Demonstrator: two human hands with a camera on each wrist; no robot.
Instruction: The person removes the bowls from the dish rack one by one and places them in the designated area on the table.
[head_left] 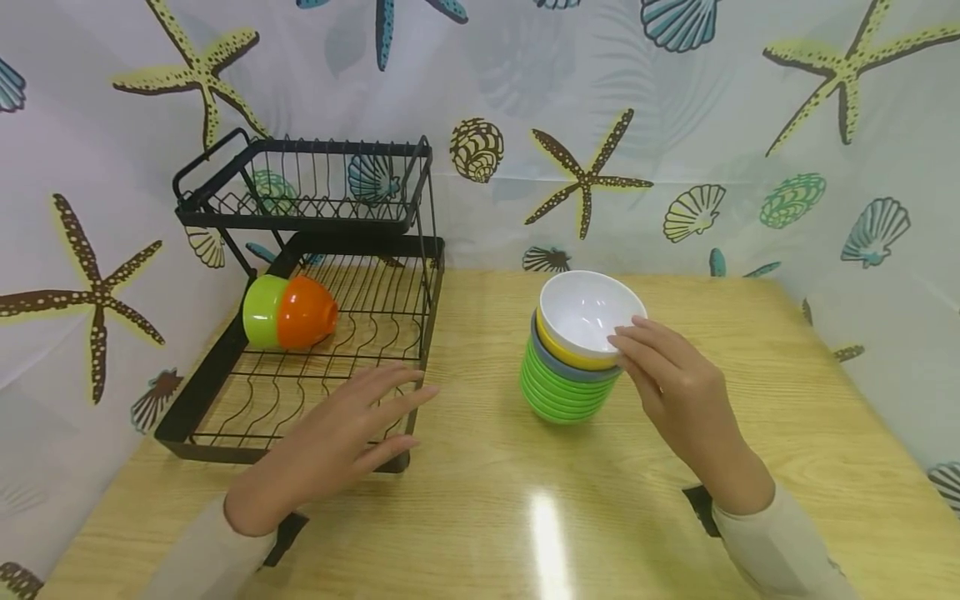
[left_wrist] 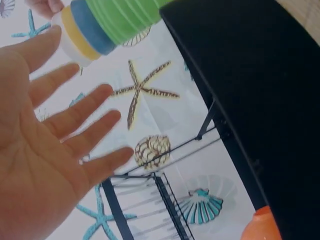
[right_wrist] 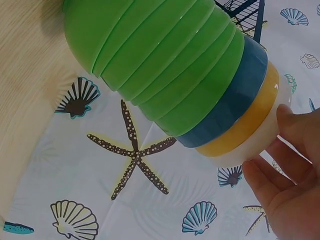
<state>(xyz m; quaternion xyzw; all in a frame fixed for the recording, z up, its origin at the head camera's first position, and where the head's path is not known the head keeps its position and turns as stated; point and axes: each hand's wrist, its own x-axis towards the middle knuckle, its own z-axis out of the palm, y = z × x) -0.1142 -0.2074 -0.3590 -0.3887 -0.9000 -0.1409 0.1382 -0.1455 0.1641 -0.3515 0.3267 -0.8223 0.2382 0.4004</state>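
Observation:
A stack of bowls stands upright on the table, with several green bowls (head_left: 566, 387) at the bottom. Above them sit a blue-grey bowl (right_wrist: 227, 95), a yellow bowl (right_wrist: 245, 127) and, on top, a white bowl (head_left: 588, 308). My right hand (head_left: 678, 387) holds the white bowl by its right rim, thumb and fingertips on the edge. Near the front right corner of the black dish rack (head_left: 285, 454), my left hand (head_left: 337, 442) hovers with fingers spread, holding nothing. Inside the rack's lower level, a lime green bowl (head_left: 262, 312) and an orange bowl (head_left: 306, 312) lie on their sides, nested together.
The rack's upper tier (head_left: 300, 221) overhangs the back of its lower level. Behind the wooden table (head_left: 480, 500) and along its sides hangs a white cloth (head_left: 510, 75) printed with starfish and shells.

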